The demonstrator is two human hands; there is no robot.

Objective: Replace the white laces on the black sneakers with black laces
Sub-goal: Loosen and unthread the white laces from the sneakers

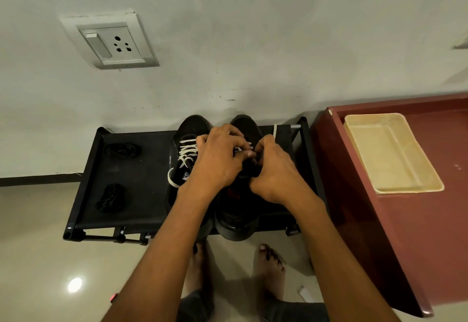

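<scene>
Barely under way: both sneakers stood on the rack, white laces not yet out.

At the rack's (83, 182) left lay two coiled bundles of black laces (122, 149), untouched and well apart from the shoes. The left sneaker (183, 159) was fully laced in white laces (187, 153). Over the right sneaker (236, 210), the left hand (217, 162) and right hand (274, 172) worked close together, fingers curled at the lacing; each grip seemingly pinched white lace, though most was hidden. I judged unlacing just started on this shoe, all relacing left.
</scene>
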